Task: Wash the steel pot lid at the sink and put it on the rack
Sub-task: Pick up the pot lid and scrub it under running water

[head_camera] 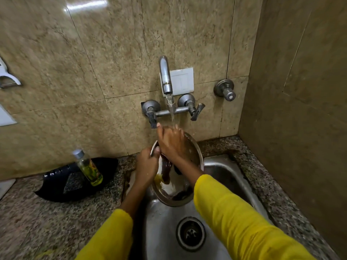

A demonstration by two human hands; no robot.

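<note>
Steel lid [180, 186] tilted over the sink [221, 171] under the running tap [166, 77], our left hand [147, 166] gripping its rim, right hand [171, 142] spread flat rubbing it — mid-wash, racking still ahead, no rack visible.

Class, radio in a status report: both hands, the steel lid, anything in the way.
Left hand grips lid rim. Right hand rubs steel lid under running tap, over the sink. Nothing blocking; rack not in view.

Bottle [88, 167] left of sink [221, 167] (on tray [56, 186])
</note>
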